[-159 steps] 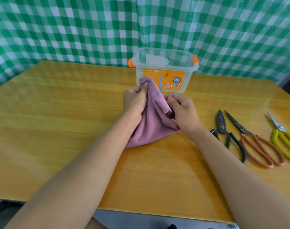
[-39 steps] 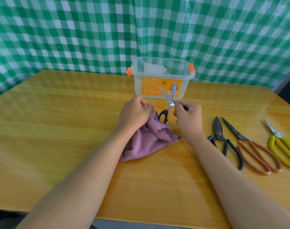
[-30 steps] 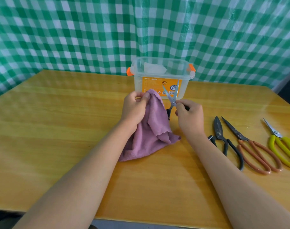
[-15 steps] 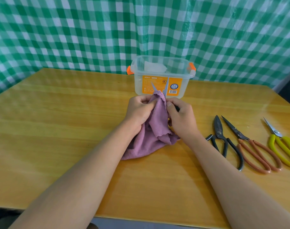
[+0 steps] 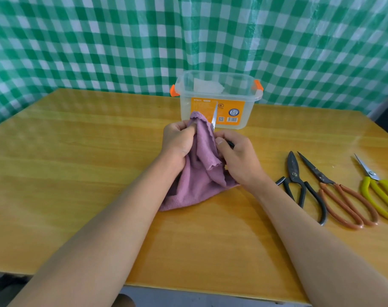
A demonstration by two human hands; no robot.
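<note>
Purple cloth (image 5: 199,180), soft and floppy, is bunched up just in front of the clear box (image 5: 248,114), on the side nearest me. My left hand (image 5: 177,142) pinches its top corner and holds it up, so the rest hangs down to the yellow wood table (image 5: 78,162). My right hand (image 5: 239,158) is curled tight round the handle of the small scissors (image 5: 215,116); the cloth and my fingers hide most of that handle. The shiny blade sticks up out of the cloth and points at the box's orange label. I see just one thin strip of metal, so I think the blades are closed together.

The cloth lies on the left of the blade, touching it, and my left hand is the one nearer the cloth's top. The blade's long way runs from me to the box. So I think the next rub should slide the cloth along that line, up to the tip, with my fingers off the sharp edge.

Now I count: one cloth, one box, four pairs of scissors. One pair is in my hand. Three lie flat to the right of the box and nearer to me — black scissors (image 5: 294,174), brown scissors (image 5: 320,177), yellow scissors (image 5: 371,173) — tips all pointing away from me.
</note>
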